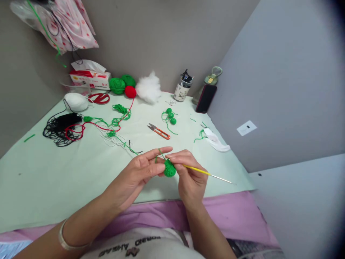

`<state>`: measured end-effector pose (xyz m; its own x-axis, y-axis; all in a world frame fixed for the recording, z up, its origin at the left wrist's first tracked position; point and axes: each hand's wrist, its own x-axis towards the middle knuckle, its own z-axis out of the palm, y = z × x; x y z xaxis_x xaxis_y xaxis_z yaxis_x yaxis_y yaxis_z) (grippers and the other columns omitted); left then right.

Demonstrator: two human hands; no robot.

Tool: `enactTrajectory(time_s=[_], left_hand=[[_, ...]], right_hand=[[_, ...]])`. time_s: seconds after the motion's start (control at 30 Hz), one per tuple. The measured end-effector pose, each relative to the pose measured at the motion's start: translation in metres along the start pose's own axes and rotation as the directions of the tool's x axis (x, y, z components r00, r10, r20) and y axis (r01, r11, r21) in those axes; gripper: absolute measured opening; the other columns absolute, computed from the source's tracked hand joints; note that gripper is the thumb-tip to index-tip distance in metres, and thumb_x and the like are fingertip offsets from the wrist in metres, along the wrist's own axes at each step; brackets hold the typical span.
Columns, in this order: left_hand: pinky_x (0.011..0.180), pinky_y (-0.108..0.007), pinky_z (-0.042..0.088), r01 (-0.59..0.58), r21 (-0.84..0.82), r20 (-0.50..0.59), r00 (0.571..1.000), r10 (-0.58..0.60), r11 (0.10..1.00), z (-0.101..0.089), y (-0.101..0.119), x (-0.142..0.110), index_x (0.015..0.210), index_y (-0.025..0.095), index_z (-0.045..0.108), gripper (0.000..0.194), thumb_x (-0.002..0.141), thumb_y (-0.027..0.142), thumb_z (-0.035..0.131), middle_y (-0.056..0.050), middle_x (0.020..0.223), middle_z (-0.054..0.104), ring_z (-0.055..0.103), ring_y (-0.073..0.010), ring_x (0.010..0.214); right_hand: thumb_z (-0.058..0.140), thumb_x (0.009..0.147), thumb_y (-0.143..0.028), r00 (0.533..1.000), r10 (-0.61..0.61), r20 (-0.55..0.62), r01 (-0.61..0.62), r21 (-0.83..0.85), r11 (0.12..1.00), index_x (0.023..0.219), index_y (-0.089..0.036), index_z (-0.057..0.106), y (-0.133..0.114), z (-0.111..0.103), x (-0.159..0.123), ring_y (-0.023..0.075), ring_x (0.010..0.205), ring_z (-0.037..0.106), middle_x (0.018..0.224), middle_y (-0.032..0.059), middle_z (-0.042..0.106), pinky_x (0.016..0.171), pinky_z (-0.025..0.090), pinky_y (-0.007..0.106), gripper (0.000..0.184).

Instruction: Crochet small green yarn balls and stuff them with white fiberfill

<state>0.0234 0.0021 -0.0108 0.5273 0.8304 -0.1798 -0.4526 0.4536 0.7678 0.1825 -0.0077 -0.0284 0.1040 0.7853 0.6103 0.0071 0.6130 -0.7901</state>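
One crocheted piece (169,169) is pinched by the left hand (144,171), lower centre; across its top, slanting lower-right, a hook (196,169) is pinched by the right hand (191,180).

Well beyond the left hand (145,168), here's a red-and-white tissue box (99,80) against the back, and pink spotted fabric (74,27) hangs above it! Swing across, far past the right hand (192,176): a printed jar (181,92) stands upright, and beside it a dark phone (206,99) tilts in front of a bottle (211,80). Farther right of that hand, a white wall plate (245,128); nearer than both hands, purple cloth (231,210)!
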Motion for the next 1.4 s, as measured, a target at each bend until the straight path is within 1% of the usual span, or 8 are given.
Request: enactTrajectory(time_s=[0.1, 0.2, 0.33, 0.47, 0.87, 1.13, 1.27, 1.4], left_hand=[[0.091, -0.029, 0.041, -0.004, 0.023, 0.018, 1.000, 0.004, 1.000, 0.002, 0.001, -0.001, 0.128, 0.028, 0.071, 0.046, 0.083, 0.031, 0.079, 0.000, 0.091, 0.065, 0.055, -0.0158, 0.091], [0.092, -0.031, 0.042, -0.032, 0.077, 0.022, 0.999, 0.031, 0.996, 0.002, 0.001, -0.003, 0.132, 0.026, 0.068, 0.049, 0.084, 0.031, 0.078, -0.002, 0.095, 0.068, 0.058, -0.0171, 0.094], [0.092, -0.031, 0.046, -0.074, 0.139, 0.009, 0.997, 0.073, 0.988, -0.001, 0.000, -0.003, 0.137, 0.027, 0.063, 0.055, 0.084, 0.027, 0.079, 0.000, 0.094, 0.064, 0.061, -0.0169, 0.094], [0.090, -0.030, 0.049, -0.124, 0.229, -0.042, 0.990, 0.137, 0.965, -0.002, 0.001, -0.002, 0.135, 0.028, 0.065, 0.054, 0.083, 0.021, 0.078, 0.002, 0.090, 0.058, 0.062, -0.0160, 0.093], [0.091, -0.029, 0.047, -0.162, 0.353, -0.060, 0.979, 0.195, 0.922, -0.006, 0.004, -0.008, 0.134, 0.029, 0.067, 0.047, 0.088, 0.021, 0.073, 0.000, 0.095, 0.059, 0.058, -0.0156, 0.095], [0.091, -0.026, 0.046, -0.166, 0.393, -0.058, 0.977, 0.205, 0.904, -0.009, 0.006, -0.008, 0.132, 0.033, 0.068, 0.043, 0.090, 0.022, 0.072, 0.002, 0.095, 0.060, 0.058, -0.0147, 0.096], [0.094, -0.028, 0.045, -0.169, 0.448, -0.079, 0.971, 0.227, 0.878, -0.009, 0.007, -0.009, 0.131, 0.032, 0.068, 0.043, 0.090, 0.022, 0.071, 0.001, 0.096, 0.062, 0.059, -0.0159, 0.097], [0.094, -0.031, 0.047, -0.184, 0.491, -0.113, 0.956, 0.271, 0.852, -0.007, 0.008, -0.009, 0.129, 0.028, 0.070, 0.042, 0.087, 0.025, 0.074, 0.000, 0.095, 0.065, 0.060, -0.0183, 0.097]], right_hand=[[0.067, 0.095, -0.019, 1.000, -0.001, 0.016, 0.001, 0.012, 1.000, 0.102, -0.032, 0.081, 0.000, 0.000, -0.001, 0.0197, 0.087, 0.068, 0.092, 0.0021, 0.080, 0.079, 0.054, 0.036, 0.020], [0.069, 0.095, -0.025, 0.988, 0.156, 0.012, -0.155, 0.158, 0.975, 0.097, -0.031, 0.081, 0.001, 0.000, -0.001, 0.0164, 0.079, 0.066, 0.090, 0.0012, 0.079, 0.069, 0.052, 0.030, 0.014], [0.076, 0.088, -0.034, 0.915, 0.403, 0.010, -0.382, 0.338, 0.860, 0.086, -0.027, 0.080, -0.001, 0.001, 0.002, 0.0120, 0.063, 0.060, 0.081, 0.0008, 0.076, 0.056, 0.049, 0.025, 0.009], [0.078, 0.085, -0.036, 0.883, 0.469, 0.025, -0.440, 0.392, 0.808, 0.084, -0.023, 0.078, -0.002, 0.003, 0.005, 0.0120, 0.060, 0.061, 0.074, 0.0022, 0.075, 0.053, 0.050, 0.023, 0.014], [0.059, 0.101, -0.033, 0.937, 0.334, 0.103, -0.349, 0.322, 0.880, 0.092, -0.022, 0.071, -0.005, -0.007, 0.007, 0.0120, 0.065, 0.069, 0.086, 0.0029, 0.079, 0.060, 0.057, 0.025, 0.019], [0.056, 0.103, -0.036, 0.946, 0.304, 0.112, -0.323, 0.232, 0.918, 0.093, -0.021, 0.067, -0.010, -0.008, 0.007, 0.0156, 0.066, 0.072, 0.087, 0.0050, 0.080, 0.061, 0.061, 0.031, 0.021], [0.053, 0.104, -0.027, 0.982, 0.164, 0.098, -0.172, 0.077, 0.982, 0.101, -0.024, 0.071, -0.013, -0.008, 0.003, 0.0161, 0.073, 0.073, 0.094, 0.0047, 0.078, 0.067, 0.061, 0.033, 0.019], [0.053, 0.102, -0.016, 0.974, -0.085, 0.210, 0.124, -0.177, 0.977, 0.116, -0.029, 0.070, -0.014, -0.011, -0.005, 0.0215, 0.093, 0.075, 0.102, 0.0067, 0.078, 0.075, 0.062, 0.039, 0.025]])
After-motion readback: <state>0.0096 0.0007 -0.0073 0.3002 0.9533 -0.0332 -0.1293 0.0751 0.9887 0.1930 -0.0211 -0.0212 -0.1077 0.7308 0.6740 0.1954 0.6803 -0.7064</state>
